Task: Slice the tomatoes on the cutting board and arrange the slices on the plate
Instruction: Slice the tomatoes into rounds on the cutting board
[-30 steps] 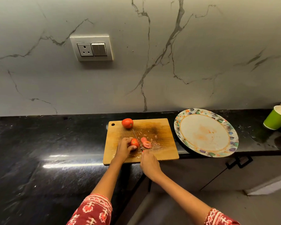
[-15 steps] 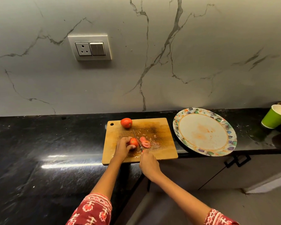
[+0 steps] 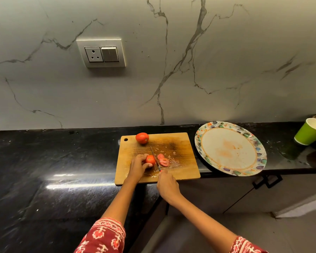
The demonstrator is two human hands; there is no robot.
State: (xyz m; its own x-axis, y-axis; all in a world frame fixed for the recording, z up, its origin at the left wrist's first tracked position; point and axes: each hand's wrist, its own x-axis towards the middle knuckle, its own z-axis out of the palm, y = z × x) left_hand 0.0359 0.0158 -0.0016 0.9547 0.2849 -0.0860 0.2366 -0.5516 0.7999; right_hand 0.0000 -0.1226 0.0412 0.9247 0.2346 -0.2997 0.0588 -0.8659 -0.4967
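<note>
Slicing underway: left hand (image 3: pixel 138 167) fingers clamp the red part-cut tomato (image 3: pixel 150 160); right hand (image 3: pixel 167 183) grips the thin knife (image 3: pixel 155 158); next cut needs steady downward pressure.

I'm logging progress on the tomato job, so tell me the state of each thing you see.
Left hand: holds the cut tomato.
Right hand: grips the knife.
Whole tomato: uncut.
Slices: on cutting board.
Plate: no slices.
Green cup: tilted.

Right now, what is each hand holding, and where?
Left hand grips the part-cut tomato round its uncut side; right hand grips the knife by its handle.
</note>
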